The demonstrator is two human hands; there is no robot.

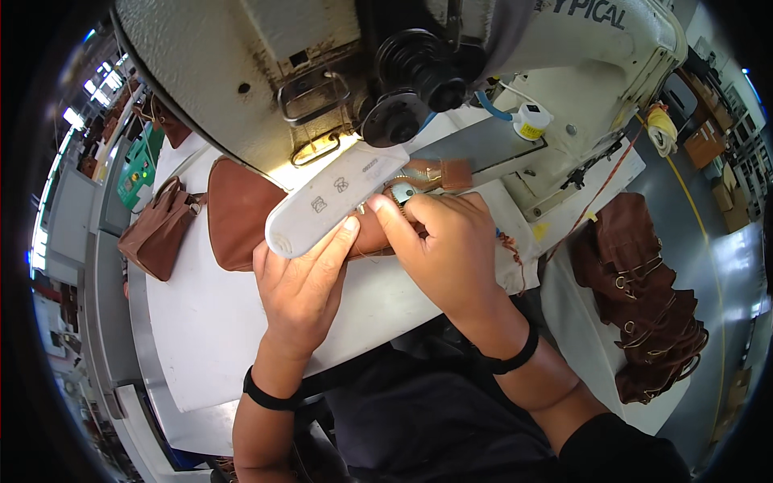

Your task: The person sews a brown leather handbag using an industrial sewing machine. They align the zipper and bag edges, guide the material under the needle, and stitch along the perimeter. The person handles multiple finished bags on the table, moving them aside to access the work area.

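Note:
A brown leather bag [239, 216] lies under the head of a sewing machine [515, 24], partly hidden by a long white guard [334, 201]. My left hand [302, 282] rests against the leather, fingers stretched out and their tips beside the guard's near edge. Just right of it, my right hand [447, 245] has curled fingers, with thumb and forefinger closed at the leather by the stitching spot. A round metal part [400, 191] shows beyond its fingertips. The needle and exactly what the right fingertips pinch are hidden.
Another brown bag [165, 229] sits at the left of the white worktable [201, 346]. Several brown leather pieces with metal rings [644, 306] are heaped on the right. A white bottle with a yellow label [531, 121] stands by the machine; a reddish cord [592, 201] runs down nearby.

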